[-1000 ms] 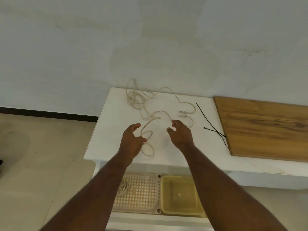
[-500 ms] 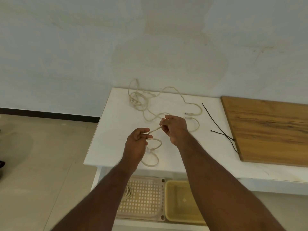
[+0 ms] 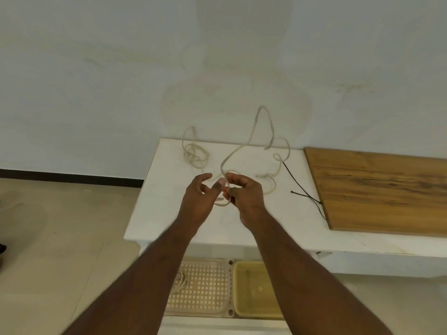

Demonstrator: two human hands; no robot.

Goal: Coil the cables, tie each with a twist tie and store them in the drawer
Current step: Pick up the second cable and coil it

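Note:
A long beige cable sprawls over the white table, part of it flung up against the wall. My left hand and my right hand meet above the table's middle, both pinching a small loop of that cable between them. A loose bundle of the cable lies at the table's back left. Two black twist ties lie to the right of my hands. Below the table's front edge the drawer stands open, with a coiled white cable at its left side.
A wooden board covers the table's right part, touching the twist ties. A yellow tub sits in the drawer beside a perforated tray. Tiled floor lies to the left. The wall rises directly behind the table.
My hands closed on the cable, came together and formed a small loop. The cable's far section has whipped up off the table against the wall.

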